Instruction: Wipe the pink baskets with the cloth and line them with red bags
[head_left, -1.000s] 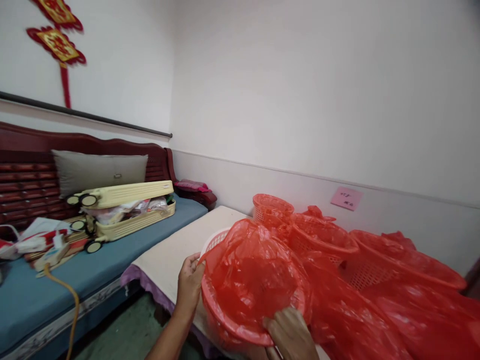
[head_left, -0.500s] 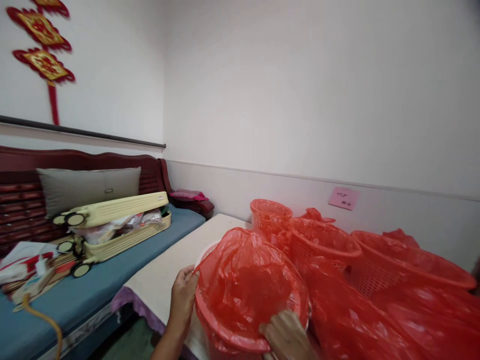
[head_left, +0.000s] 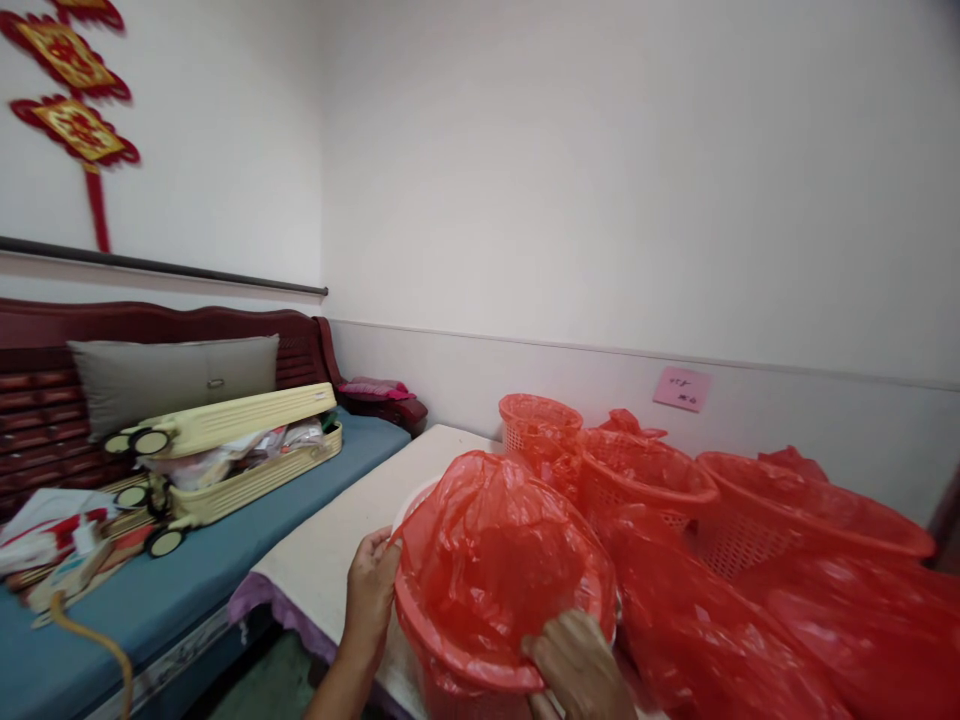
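A round basket [head_left: 465,677] stands at the table's near edge, lined with a thin red plastic bag [head_left: 495,550] folded over its rim. My left hand [head_left: 373,575] pinches the bag's edge at the left side of the rim. Over the near right of the rim, my right hand [head_left: 577,660] is closed on the bag, its thumb side toward the opening. Part of a white rim [head_left: 414,497] shows behind the bag at the left. The basket's inside is covered by the bag.
Several more red baskets, among them a small one [head_left: 540,425] and a wide one [head_left: 750,510], stand along the wall with red bags. A pink note [head_left: 681,389] is on the wall. Left, an open cream suitcase [head_left: 247,420] and a pillow [head_left: 176,380] lie on a blue-covered wooden couch [head_left: 300,510].
The view has shifted slightly. Both hands keep their places on the bag at the rim, and the basket stays where it was.
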